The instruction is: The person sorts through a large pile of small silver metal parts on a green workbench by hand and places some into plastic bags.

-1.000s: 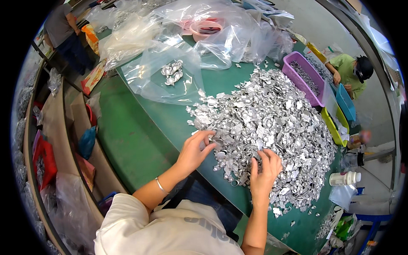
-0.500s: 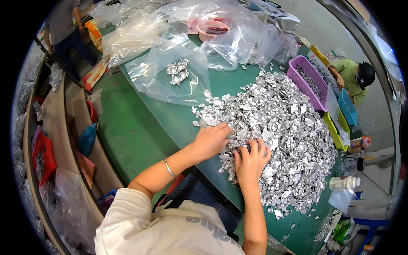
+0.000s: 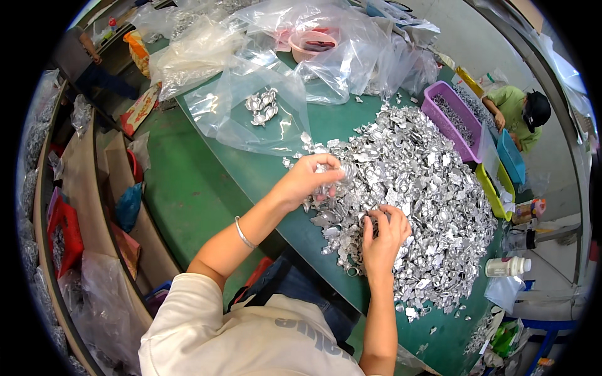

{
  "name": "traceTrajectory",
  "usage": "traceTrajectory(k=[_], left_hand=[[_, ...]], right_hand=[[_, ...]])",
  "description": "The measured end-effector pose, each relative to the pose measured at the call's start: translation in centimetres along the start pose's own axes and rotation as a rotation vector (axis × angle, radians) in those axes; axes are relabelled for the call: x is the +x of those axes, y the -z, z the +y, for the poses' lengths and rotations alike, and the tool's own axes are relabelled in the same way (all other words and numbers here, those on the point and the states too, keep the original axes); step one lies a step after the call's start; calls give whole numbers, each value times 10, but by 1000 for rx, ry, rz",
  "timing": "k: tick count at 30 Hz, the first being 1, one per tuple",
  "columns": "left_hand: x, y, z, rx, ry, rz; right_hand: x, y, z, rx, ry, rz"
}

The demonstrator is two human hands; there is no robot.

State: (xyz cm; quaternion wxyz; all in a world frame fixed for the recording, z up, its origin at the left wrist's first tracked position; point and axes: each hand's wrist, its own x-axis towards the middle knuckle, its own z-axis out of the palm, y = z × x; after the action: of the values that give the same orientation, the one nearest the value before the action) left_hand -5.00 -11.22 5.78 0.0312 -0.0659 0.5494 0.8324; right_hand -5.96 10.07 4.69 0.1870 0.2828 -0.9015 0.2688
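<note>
A wide heap of small silver metal pieces (image 3: 433, 207) spreads over the green table. Above the heap's left edge my left hand (image 3: 310, 178) is curled around some silver metal pieces, which show between thumb and fingers and are partly blurred. My right hand (image 3: 387, 237) rests at the near left part of the heap, thumb and fingers bent together against the pieces; what lies between its fingertips cannot be made out. Farther left, a clear plastic bag (image 3: 216, 119) lies flat with a small cluster of rounded silver pieces (image 3: 261, 106) on it.
A purple basket (image 3: 467, 150), a yellow-green tray (image 3: 492, 194) and a blue tray (image 3: 511, 156) line the right side, near a person in green (image 3: 517, 106). A white bottle (image 3: 506, 267) stands at the right edge. Plastic bags and a pink bowl (image 3: 307, 50) crowd the far end.
My left hand has risen off the heap and moved slightly away, now with silver pieces in it. My right hand has shifted a little right, its fingers drawn closer together.
</note>
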Motion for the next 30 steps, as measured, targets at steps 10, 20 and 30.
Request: traceTrajectory(k=[10, 20, 30], left_hand=[[-1, 58, 3, -517, -223, 519], [52, 87, 59, -206, -413, 813], [-12, 47, -34, 1165, -683, 313]], right_hand=[[-12, 13, 11, 136, -53, 84], [-13, 8, 7, 162, -47, 91], [-26, 16, 6, 138, -29, 81]])
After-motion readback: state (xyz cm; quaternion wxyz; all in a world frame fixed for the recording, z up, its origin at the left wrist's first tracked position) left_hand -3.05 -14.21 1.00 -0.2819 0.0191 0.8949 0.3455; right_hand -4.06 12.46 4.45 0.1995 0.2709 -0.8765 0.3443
